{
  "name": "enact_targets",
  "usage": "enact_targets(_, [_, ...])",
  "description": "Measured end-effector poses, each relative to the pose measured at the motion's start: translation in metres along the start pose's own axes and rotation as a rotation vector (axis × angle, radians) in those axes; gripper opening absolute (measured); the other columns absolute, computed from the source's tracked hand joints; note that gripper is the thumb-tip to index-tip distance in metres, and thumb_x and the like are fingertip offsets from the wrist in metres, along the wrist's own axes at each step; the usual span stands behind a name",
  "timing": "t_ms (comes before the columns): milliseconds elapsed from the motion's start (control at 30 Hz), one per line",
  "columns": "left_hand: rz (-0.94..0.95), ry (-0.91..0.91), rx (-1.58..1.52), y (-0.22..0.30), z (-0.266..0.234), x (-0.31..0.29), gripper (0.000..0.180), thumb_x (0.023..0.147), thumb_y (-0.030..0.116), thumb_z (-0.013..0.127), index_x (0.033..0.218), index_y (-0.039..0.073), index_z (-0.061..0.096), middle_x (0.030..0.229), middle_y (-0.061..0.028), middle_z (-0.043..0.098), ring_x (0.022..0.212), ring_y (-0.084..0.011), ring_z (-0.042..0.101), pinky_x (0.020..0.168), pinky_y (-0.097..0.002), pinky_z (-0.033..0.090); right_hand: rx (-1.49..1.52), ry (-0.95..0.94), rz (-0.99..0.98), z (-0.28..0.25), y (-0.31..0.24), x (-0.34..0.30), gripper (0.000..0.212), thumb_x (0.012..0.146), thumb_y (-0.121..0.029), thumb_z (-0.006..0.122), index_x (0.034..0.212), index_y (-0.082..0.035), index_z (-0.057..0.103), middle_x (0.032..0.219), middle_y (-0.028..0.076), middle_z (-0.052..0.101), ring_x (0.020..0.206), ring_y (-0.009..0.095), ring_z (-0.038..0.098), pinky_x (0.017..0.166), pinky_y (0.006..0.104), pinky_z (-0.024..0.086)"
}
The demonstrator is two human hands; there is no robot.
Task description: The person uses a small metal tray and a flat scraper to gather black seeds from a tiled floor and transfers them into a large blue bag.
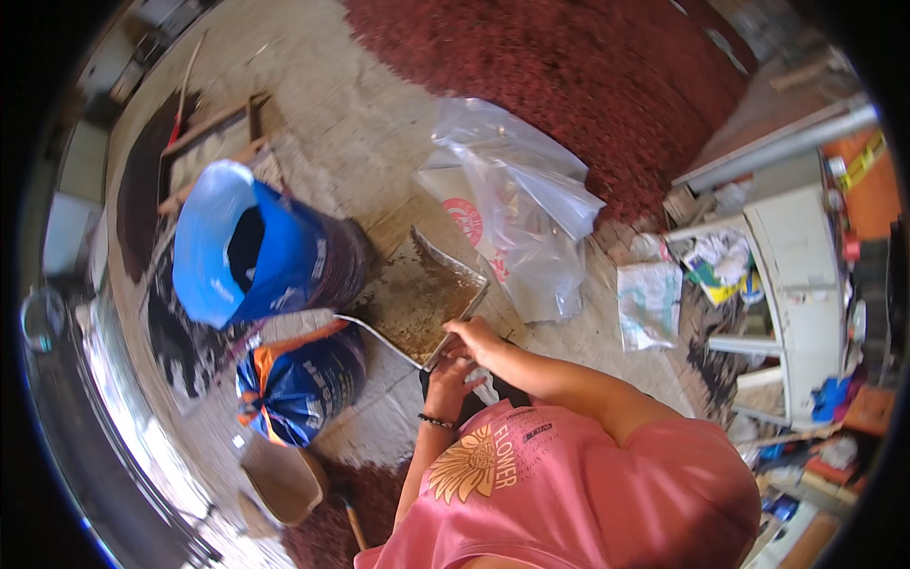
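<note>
A worn, rust-stained metal scoop (417, 302), wide and shallow with raised edges, is held in front of me. My right hand (474, 341) grips its near right rim with the thumb over the edge. Close beside it, my left hand (453, 381), with a dark beaded bracelet at the wrist, is curled at the scoop's near corner; its grip is partly hidden. The scoop's bottom looks bare apart from brown stains and crumbs. Left of it stands an open blue bag (294, 251) with dark contents. A tied blue and orange bag (308, 379) sits nearer to me.
A large heap of reddish-brown flakes (578, 66) covers the far floor. Clear plastic bags (517, 199) lie before it. A wooden frame (213, 152) is at the far left, a tan tub (284, 482) at the near left. A cluttered white cabinet (796, 284) stands right.
</note>
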State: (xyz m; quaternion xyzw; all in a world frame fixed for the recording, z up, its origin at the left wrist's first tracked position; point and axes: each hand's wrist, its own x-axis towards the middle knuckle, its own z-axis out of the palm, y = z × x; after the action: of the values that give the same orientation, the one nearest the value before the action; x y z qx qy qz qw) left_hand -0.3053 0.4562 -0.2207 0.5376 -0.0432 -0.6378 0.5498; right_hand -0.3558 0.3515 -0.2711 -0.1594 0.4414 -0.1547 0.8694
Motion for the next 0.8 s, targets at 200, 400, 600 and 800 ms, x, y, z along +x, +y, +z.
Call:
enact_targets(200, [-0.061, -0.12, -0.489, -0.007, -0.025, 0.02, 0.044, 0.082, 0.039, 0.045, 0.109, 0.003, 0.048, 0.111, -0.0097, 0.051, 0.103, -0.0246, 0.046, 0.089, -0.0413, 0.034, -0.522, 0.437, -0.24, 0.017, 0.03, -0.017, 0.046, 0.062, -0.031, 0.065, 0.084, 0.007, 0.054, 0.077, 0.021, 0.058, 0.074, 0.028, 0.058, 0.067, 0.0347, 0.045])
enact_targets(400, [-0.199, 0.334, -0.23, -0.028, -0.042, 0.05, 0.039, 0.079, 0.035, 0.04, 0.096, 0.003, 0.056, 0.099, -0.0117, 0.057, 0.094, -0.0308, 0.051, 0.084, -0.046, 0.037, -0.521, 0.415, -0.41, -0.018, 0.062, -0.013, 0.054, 0.062, -0.032, 0.066, 0.092, 0.009, 0.048, 0.081, 0.021, 0.057, 0.075, 0.028, 0.058, 0.064, 0.0334, 0.045])
enact_targets(600, [-0.338, 0.49, -0.548, 0.016, -0.124, 0.078, 0.03, 0.069, 0.024, 0.044, 0.092, 0.008, 0.053, 0.086, -0.0113, 0.057, 0.082, -0.0298, 0.054, 0.073, -0.0459, 0.042, -0.829, 0.009, -0.314, -0.068, 0.044, 0.016, 0.018, 0.072, -0.019, 0.055, 0.068, -0.001, 0.052, 0.055, 0.005, 0.05, 0.045, 0.013, 0.049, 0.039, 0.027, 0.04])
enact_targets(800, [-0.371, 0.299, -0.54, 0.057, -0.143, 0.026, 0.036, 0.067, 0.016, 0.048, 0.102, 0.007, 0.049, 0.099, -0.0119, 0.055, 0.093, -0.0294, 0.051, 0.074, -0.0427, 0.042, -0.517, 0.446, -0.093, -0.195, 0.074, -0.003, 0.011, 0.056, -0.003, 0.054, 0.047, -0.005, 0.048, 0.044, 0.006, 0.044, 0.036, 0.016, 0.044, 0.033, 0.0289, 0.035])
